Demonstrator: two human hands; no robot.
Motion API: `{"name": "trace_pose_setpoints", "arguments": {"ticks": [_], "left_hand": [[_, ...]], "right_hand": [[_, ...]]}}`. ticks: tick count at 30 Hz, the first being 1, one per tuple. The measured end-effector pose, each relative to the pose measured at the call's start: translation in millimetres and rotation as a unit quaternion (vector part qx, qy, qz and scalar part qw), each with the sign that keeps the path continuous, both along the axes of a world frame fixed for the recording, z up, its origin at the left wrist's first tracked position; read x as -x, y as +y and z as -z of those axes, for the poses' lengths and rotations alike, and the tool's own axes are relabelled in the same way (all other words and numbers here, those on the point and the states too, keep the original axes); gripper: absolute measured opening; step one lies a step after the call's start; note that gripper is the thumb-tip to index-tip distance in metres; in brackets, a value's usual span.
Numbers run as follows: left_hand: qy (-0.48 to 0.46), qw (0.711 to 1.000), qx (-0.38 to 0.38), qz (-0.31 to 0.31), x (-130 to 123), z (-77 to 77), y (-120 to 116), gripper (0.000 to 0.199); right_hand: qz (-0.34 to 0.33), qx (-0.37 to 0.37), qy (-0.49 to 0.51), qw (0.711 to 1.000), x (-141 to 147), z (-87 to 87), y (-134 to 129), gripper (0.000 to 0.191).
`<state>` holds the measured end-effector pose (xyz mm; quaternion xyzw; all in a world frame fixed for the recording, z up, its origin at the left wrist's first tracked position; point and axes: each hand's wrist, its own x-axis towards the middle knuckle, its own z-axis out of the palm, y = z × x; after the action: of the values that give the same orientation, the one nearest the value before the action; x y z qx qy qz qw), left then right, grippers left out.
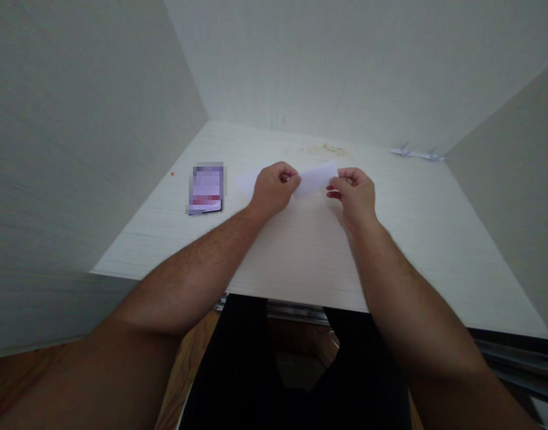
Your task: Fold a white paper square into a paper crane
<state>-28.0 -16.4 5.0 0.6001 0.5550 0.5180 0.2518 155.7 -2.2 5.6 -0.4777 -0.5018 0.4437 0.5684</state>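
A strip of white paper (316, 179) is stretched between my two hands, just above the white tabletop (300, 251). My left hand (276, 188) pinches it near the middle between thumb and fingers. Past that hand, on its left side, another pale part of the paper sticks out; whether it is the same sheet I cannot tell. At the paper's right end, my right hand (355, 191) grips the edge between thumb and forefinger, its other fingers curled below.
A phone-like device (206, 188), its screen blurred out, lies left of my hands. Folded white paper pieces (418, 154) sit at the back right corner. Brownish stains (330, 149) mark the back of the tabletop. Walls rise at the left, back and right.
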Motion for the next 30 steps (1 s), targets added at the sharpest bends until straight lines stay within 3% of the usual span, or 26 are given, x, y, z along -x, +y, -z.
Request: {"name": "trace_pose_setpoints", "arguments": {"ticks": [4,8,18,30], "left_hand": [[0.099,0.994,-0.027,0.025,-2,-6.8,-9,0.005],[0.170,0.982,-0.057,0.050,-4,-11.1,-14,0.008],[0.144,0.985,-0.036,0.090,-9,-12.7,-17,0.011],[0.161,0.982,-0.027,0.094,-10,-18.2,-16,0.012]], "right_hand": [[0.017,-0.091,-0.130,0.987,-1,-1.0,-3,0.023],[-0.019,-0.115,-0.223,0.968,0,-1.0,-10,0.007],[-0.057,-0.101,-0.230,0.966,5,-4.6,-17,0.011],[-0.069,-0.075,-0.205,0.973,5,-6.8,-17,0.013]]}}
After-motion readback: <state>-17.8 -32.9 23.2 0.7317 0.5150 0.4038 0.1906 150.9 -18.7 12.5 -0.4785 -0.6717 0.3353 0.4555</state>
